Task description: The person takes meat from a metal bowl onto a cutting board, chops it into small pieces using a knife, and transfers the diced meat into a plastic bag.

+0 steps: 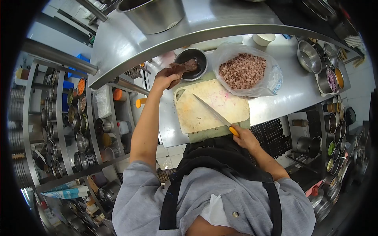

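My left hand (168, 77) grips a dark reddish-brown piece of meat (184, 67), its far end over a round metal bowl (202, 59). In my right hand (246, 138) is the yellow handle of a knife (214, 113). The blade lies over a worn, stained cutting board (197, 112) and points away from me to the left. Behind the board's right part, an open clear plastic bag (271, 74) holds a heap of diced meat (242, 72). A greenish cloth (204, 135) shows under the board's edges.
A raised steel shelf (197, 27) crosses the far side, with a large metal pot (153, 15) on it. Metal bowls (309, 57) and a container of chopped purple onion (332, 80) stand at the right. Racks of pans and containers (80, 141) line the left.
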Tool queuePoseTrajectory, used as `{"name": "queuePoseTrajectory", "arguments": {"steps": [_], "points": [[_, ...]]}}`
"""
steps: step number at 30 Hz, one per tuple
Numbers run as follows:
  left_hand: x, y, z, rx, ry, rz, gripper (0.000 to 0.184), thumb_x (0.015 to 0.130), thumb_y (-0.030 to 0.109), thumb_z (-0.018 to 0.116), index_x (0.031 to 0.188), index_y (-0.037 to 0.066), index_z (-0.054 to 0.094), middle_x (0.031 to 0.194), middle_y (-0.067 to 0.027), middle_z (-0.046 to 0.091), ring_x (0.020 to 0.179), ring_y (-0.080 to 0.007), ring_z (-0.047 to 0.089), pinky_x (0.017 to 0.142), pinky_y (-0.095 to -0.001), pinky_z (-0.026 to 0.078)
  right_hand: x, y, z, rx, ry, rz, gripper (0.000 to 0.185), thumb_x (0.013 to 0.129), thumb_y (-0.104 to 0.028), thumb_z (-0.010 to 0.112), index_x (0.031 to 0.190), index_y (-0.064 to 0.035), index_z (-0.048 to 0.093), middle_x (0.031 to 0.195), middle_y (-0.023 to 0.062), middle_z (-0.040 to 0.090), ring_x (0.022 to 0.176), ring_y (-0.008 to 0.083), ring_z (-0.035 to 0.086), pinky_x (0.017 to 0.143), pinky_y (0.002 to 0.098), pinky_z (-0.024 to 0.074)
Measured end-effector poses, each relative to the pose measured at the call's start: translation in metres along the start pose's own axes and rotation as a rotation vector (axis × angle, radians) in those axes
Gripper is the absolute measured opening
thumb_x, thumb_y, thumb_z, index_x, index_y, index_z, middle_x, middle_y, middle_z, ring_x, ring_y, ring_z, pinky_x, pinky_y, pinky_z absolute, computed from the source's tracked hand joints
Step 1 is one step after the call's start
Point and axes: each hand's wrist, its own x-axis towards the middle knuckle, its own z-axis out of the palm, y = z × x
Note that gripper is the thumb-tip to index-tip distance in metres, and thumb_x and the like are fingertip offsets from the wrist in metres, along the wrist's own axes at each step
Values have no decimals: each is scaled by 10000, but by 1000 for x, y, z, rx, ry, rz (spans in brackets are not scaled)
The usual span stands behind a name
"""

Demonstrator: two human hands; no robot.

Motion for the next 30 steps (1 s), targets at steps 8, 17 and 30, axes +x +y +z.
{"name": "queuePoseTrajectory", "arguments": {"steps": [8, 17, 30], "points": [[-87, -37, 46, -232, -49, -184, 454, 688, 278, 850, 1051, 51, 701, 925, -77, 726, 819, -184, 675, 749, -296, 538, 8, 2, -3, -18, -54, 41, 496, 886, -147, 665, 1361, -75, 542, 985, 284, 679, 945, 464, 653, 829, 497, 522], [-143, -29, 87, 381, -36, 221, 563, 791, 304, 747, 1293, 75, 636, 1328, -175, 614, 1251, -369, 544, 1047, -463, 451, 15, -13, 1, -20, -52, 68, 379, 1026, -331, 571, 1304, -74, 594, 859, 306, 663, 846, 499, 648, 737, 547, 503], [-150, -11, 105, 415, -64, 226, 387, 784, 225, 738, 1127, 57, 676, 1135, -129, 652, 1093, -334, 614, 930, -462, 492, 20, -25, 0, 76, -69, 123, 376, 1068, -333, 492, 1267, -31, 591, 843, 315, 642, 847, 518, 629, 712, 526, 479]]}}
